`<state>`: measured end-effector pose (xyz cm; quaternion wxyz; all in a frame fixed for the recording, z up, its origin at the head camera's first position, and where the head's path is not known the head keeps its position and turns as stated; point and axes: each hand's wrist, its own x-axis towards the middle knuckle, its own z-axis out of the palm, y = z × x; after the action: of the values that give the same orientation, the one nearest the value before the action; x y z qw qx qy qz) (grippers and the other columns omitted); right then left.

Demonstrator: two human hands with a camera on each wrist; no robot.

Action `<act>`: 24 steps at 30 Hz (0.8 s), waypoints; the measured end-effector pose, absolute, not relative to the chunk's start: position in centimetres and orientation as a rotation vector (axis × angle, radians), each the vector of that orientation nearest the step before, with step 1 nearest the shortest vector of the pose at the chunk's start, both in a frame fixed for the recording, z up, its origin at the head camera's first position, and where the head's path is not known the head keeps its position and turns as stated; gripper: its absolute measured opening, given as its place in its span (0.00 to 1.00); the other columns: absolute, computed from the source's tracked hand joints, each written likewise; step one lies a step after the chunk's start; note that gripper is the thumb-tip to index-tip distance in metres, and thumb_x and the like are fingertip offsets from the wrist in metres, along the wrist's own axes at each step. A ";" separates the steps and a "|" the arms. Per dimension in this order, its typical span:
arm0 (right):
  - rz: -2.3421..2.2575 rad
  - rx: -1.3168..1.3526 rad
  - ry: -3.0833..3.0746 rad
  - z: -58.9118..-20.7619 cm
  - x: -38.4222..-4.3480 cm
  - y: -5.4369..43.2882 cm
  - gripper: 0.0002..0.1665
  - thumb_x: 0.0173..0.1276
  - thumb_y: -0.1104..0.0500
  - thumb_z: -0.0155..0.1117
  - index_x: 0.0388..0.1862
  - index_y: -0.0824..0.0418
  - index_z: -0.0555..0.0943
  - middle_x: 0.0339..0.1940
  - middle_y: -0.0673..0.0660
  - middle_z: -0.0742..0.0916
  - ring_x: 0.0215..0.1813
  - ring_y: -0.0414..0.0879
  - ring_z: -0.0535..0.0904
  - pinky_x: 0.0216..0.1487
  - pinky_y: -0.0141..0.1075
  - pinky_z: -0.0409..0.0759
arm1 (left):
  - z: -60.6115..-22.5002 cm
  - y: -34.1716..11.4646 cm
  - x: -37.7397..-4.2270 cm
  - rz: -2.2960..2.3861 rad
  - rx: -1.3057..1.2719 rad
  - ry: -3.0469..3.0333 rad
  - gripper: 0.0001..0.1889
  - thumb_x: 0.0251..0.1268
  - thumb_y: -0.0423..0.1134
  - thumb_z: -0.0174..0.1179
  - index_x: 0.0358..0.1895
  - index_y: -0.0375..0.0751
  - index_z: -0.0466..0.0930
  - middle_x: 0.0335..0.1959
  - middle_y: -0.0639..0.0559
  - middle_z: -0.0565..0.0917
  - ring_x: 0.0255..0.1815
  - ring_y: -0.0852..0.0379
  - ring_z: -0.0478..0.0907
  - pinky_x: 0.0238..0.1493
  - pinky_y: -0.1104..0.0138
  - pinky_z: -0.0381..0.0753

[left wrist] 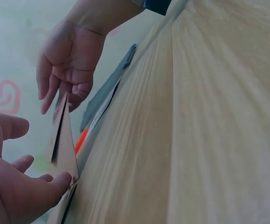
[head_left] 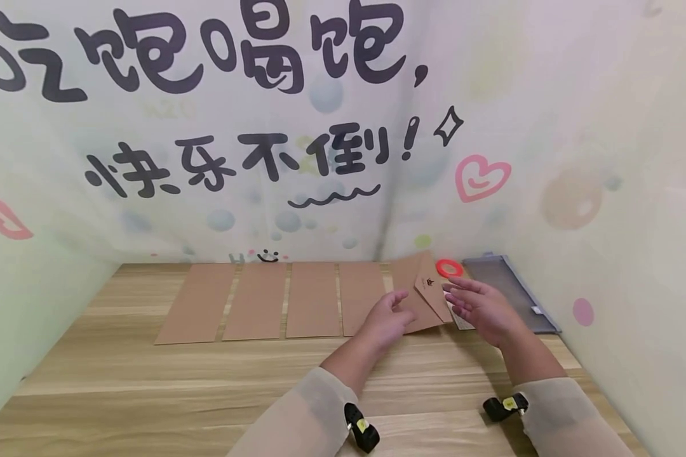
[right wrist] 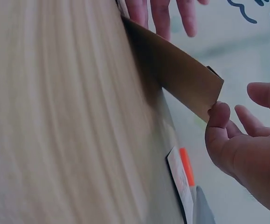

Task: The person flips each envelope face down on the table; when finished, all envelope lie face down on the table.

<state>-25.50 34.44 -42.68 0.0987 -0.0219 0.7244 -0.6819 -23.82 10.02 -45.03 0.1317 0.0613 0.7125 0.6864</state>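
Observation:
A brown paper envelope (head_left: 411, 301) with a pointed flap and a small black crown print is tilted up from the wooden table, its right side raised. At its right edge is my right hand (head_left: 486, 311); in the right wrist view the thumb (right wrist: 218, 116) and a finger pinch the envelope's corner. My left hand (head_left: 385, 320) is at the envelope's left part with fingers spread. In the left wrist view its thumb (left wrist: 60, 182) lies by the envelope's lower edge. To the left, several flat brown rectangles (head_left: 311, 301), like envelopes, lie in a row.
Behind the right hand lie an orange-red ring (head_left: 449, 268) and a grey-blue mesh pouch (head_left: 503, 292). Part of a white printed card (right wrist: 180, 182) shows beside them. A printed cloth wall (head_left: 343, 228) borders the table (head_left: 206, 393) at the back and sides.

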 end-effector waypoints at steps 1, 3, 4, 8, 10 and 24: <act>-2.016 -0.078 2.142 -42.6 -25.4 34.3 0.38 0.85 0.58 0.58 0.84 0.71 0.59 0.63 0.45 0.84 0.60 0.35 0.84 0.62 0.29 0.84 | -45.0 10.0 -23.8 1.993 0.185 2.062 0.34 0.67 0.37 0.65 0.78 0.45 0.72 0.81 0.43 0.71 0.81 0.39 0.68 0.80 0.45 0.71; -2.013 -0.110 2.133 -42.3 -25.3 33.9 0.37 0.84 0.60 0.58 0.84 0.70 0.60 0.65 0.44 0.83 0.59 0.35 0.83 0.60 0.28 0.84 | -45.1 10.0 -23.8 2.003 0.204 2.035 0.33 0.68 0.37 0.65 0.78 0.44 0.72 0.81 0.43 0.72 0.81 0.40 0.69 0.79 0.46 0.73; -2.010 -0.123 2.125 -42.2 -25.3 33.6 0.36 0.84 0.61 0.58 0.84 0.70 0.60 0.66 0.45 0.82 0.59 0.35 0.83 0.59 0.28 0.84 | -45.1 10.0 -23.8 2.004 0.220 2.026 0.33 0.69 0.37 0.65 0.78 0.45 0.72 0.80 0.42 0.72 0.80 0.40 0.70 0.78 0.47 0.74; -1.998 -0.141 2.097 -41.8 -24.9 32.5 0.37 0.84 0.60 0.58 0.85 0.67 0.59 0.72 0.50 0.79 0.60 0.35 0.83 0.57 0.29 0.85 | -45.0 10.0 -23.8 2.026 0.275 1.949 0.30 0.74 0.40 0.65 0.78 0.48 0.72 0.81 0.42 0.71 0.78 0.44 0.73 0.75 0.50 0.78; -1.979 -0.145 2.099 -41.7 -24.7 32.1 0.38 0.84 0.59 0.58 0.86 0.65 0.59 0.72 0.51 0.78 0.61 0.36 0.83 0.58 0.30 0.84 | -44.9 10.0 -23.8 2.033 0.298 1.920 0.29 0.76 0.40 0.65 0.78 0.50 0.73 0.79 0.42 0.73 0.76 0.47 0.76 0.73 0.52 0.81; -1.994 -0.204 2.032 -41.7 -24.1 30.0 0.39 0.86 0.58 0.55 0.88 0.61 0.55 0.81 0.64 0.70 0.66 0.39 0.83 0.65 0.30 0.84 | -43.8 10.3 -23.2 2.075 0.307 1.851 0.26 0.76 0.45 0.68 0.73 0.60 0.77 0.72 0.47 0.81 0.70 0.53 0.81 0.71 0.50 0.82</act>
<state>-24.09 30.04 -41.72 0.1433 -0.0707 0.7046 -0.6914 -23.17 10.28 -43.79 0.1712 0.1081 0.6520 0.7307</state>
